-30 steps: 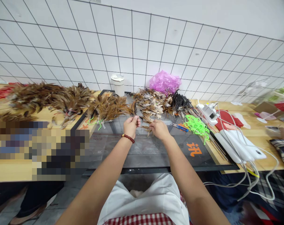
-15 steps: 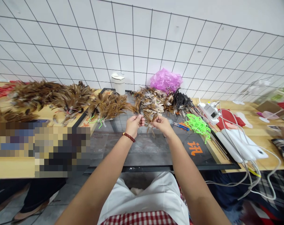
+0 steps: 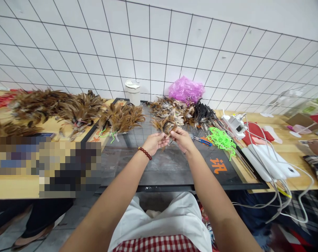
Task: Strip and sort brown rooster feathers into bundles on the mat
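Observation:
My left hand (image 3: 156,142), a dark red beaded bracelet (image 3: 144,153) at its wrist, is closed in a pinch on the base of some brown feathers (image 3: 164,126). Close beside it, almost touching, my right hand (image 3: 182,140) pinches the same small cluster. The fingers hide the quill ends, and how many feathers are held I cannot tell. Just behind the hands lies a loose pile of mixed brown and white feathers (image 3: 176,111). To the left is a brown feather bunch (image 3: 123,117) with bright green ties (image 3: 112,136) at its base.
Blue-handled snips (image 3: 203,141) and a heap of green cords (image 3: 222,140) lie right of my hands. Behind are black feathers (image 3: 204,112), a pink plastic bag (image 3: 186,90) and a white lidded cup (image 3: 133,92). A power strip (image 3: 234,125) with cables is further right. More feather bunches (image 3: 81,106) stretch left.
My left hand has moved right, up to my right hand. The feathers now stand as one cluster between both hands' fingertips.

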The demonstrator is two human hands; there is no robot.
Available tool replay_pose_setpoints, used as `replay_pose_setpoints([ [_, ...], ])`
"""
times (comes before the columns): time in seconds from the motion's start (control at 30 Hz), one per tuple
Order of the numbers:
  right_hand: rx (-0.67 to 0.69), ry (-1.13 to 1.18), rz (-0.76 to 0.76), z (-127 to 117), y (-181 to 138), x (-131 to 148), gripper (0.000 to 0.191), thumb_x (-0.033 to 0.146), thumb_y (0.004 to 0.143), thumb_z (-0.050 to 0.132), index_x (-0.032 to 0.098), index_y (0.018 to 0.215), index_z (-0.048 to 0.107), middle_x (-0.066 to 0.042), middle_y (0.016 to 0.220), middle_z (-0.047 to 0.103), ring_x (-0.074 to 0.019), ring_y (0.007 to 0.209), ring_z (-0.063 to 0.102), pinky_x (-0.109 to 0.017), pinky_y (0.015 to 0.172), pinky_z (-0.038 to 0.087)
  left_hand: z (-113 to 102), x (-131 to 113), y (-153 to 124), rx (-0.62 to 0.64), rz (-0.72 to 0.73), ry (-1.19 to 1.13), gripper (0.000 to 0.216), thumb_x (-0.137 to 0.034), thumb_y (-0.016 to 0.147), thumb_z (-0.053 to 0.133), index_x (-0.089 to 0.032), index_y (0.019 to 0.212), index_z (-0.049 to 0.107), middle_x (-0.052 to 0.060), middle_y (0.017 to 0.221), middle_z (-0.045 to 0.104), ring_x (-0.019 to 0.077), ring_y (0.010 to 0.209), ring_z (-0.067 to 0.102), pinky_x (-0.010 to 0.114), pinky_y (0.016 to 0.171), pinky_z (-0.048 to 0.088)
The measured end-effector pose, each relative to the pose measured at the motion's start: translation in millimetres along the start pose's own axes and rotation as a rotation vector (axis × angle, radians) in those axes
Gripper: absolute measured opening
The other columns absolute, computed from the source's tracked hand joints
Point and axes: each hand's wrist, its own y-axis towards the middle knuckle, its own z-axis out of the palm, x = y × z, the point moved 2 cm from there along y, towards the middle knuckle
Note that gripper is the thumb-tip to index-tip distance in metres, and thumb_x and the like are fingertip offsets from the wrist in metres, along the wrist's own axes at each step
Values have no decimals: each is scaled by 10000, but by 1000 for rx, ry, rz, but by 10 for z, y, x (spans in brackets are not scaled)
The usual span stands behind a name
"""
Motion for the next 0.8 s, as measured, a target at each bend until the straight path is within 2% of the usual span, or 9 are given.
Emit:
replay_pose_setpoints([
  [0.13,-32,3,-8,10,33,-59,320,424,591,734,184,609,523,64,531,487,-68,490,406,-209,512,335,2,17,-10,57,-53,44,141,-227,746,672,-96,787,640,114,787,687,140,669,657,244,629,521],
  [0.3,-44,-35,-25,20,47,-83,299,411,604,724,186,602,527,57,515,494,-77,482,411,-220,508,335,31,6,-44,75,-70,89,137,-214,731,686,-83,739,648,87,700,657,103,587,617,213,581,503],
  [0.53,-82,-52,-45,46,41,-62,285,402,623,704,185,596,521,59,498,478,-84,476,428,-224,508,350,68,38,-60,171,-77,151,207,-264,692,720,-85,773,654,32,610,580,75,498,530,198,480,444],
  [0.6,-131,-121,-65,-9,60,-64,244,400,645,676,179,657,571,53,526,499,-81,480,421,-221,509,349,62,16,-48,133,-25,133,227,-285,675,731,-88,735,636,19,579,556,74,479,509,201,463,427],
  [0.7,-195,-382,-92,-126,93,-78,205,335,653,657,168,772,647,17,658,602,-95,547,474,-233,565,382,22,-69,-22,-2,131,10,242,-297,664,736,-99,726,612,2,576,544,69,485,499,194,463,412],
  [0.8,-142,-628,-103,-175,102,-104,136,256,679,631,168,772,677,-11,735,655,-125,627,531,-252,628,409,-38,-148,-4,-159,247,-110,237,-294,669,730,-109,745,602,-17,583,535,50,485,483,172,464,393],
])
